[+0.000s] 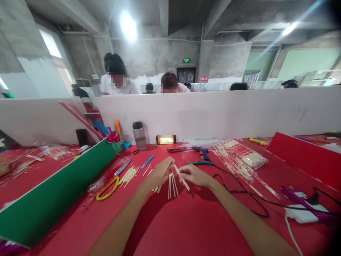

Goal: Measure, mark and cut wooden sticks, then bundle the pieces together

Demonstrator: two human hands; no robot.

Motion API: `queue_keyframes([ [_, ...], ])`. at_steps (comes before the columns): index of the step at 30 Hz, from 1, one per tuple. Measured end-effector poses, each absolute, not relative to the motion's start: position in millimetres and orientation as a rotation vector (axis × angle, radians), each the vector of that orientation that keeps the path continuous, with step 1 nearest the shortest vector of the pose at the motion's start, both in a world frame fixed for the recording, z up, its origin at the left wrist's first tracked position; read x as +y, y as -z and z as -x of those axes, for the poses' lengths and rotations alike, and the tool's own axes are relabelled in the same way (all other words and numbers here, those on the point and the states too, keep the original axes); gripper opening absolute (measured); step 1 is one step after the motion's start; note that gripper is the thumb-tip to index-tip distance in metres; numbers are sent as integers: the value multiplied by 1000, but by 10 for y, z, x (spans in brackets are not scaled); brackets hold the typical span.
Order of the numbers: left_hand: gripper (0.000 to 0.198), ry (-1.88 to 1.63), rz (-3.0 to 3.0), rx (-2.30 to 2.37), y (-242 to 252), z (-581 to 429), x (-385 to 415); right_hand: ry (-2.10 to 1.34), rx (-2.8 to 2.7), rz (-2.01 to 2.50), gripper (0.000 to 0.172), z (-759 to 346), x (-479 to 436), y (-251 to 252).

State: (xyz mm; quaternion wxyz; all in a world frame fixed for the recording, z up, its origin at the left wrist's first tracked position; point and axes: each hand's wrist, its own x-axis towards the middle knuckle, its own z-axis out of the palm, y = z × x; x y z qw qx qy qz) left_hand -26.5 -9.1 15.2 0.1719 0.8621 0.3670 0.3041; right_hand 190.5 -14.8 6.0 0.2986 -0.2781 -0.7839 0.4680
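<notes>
Pale wooden sticks (pixel 182 179), apparently two side by side, slant between my hands just above the red table (pixel 170 227). My left hand (pixel 162 171) is closed at their upper end. The fingers of my right hand (pixel 196 174) pinch them along the side. A few cut sticks (pixel 173 190) lie fanned out below, close to my left fingertips. Some more short sticks (pixel 157 188) are partly hidden under my left wrist. Further left lies a loose row of cut sticks (pixel 129 177), beside yellow-handled scissors (pixel 108 190).
A green board (pixel 61 188) stands along the left and a red board (pixel 306 160) at the right. A bottle (pixel 139 136), a glue gun (pixel 201 152), pliers (pixel 201 163) and bagged sticks (pixel 242 156) lie behind my hands. Black cable crosses the right side toward a purple power strip (pixel 306 201).
</notes>
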Motion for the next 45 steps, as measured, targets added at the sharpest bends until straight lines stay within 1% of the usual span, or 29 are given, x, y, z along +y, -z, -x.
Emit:
queue_keyframes([
  [6, 13, -891, -2478, 1174, -147, 252, -109, -1468, -1791, 799, 33, -1851, -159, -37],
  [11, 14, -914, -2602, 1191, -89, 193, -116, -1544, -1525, 837, 38, -1822, -149, -4],
  [17, 17, -1243, -2268, 1198, -43, 134, -68, -1506, -1529, 835, 38, -1841, -122, -6],
  [20, 17, -1309, -2133, 1125, -97, 134, -70, -1488, -1555, 819, 37, -1837, -124, -9],
  [27, 17, -1257, -2062, 1060, -147, 152, -75, -1449, -1691, 778, 35, -1822, -162, -37],
  [32, 16, -1208, -2021, 1063, -149, 182, -40, -1272, -1751, 838, 34, -1889, -48, 33],
  [37, 12, -1080, -2023, 1026, -162, 213, -10, -1085, -1777, 876, 32, -2004, 96, 79],
  [45, 15, -992, -2015, 955, -195, 234, -37, -1005, -1813, 923, 33, -2101, 112, 4],
])
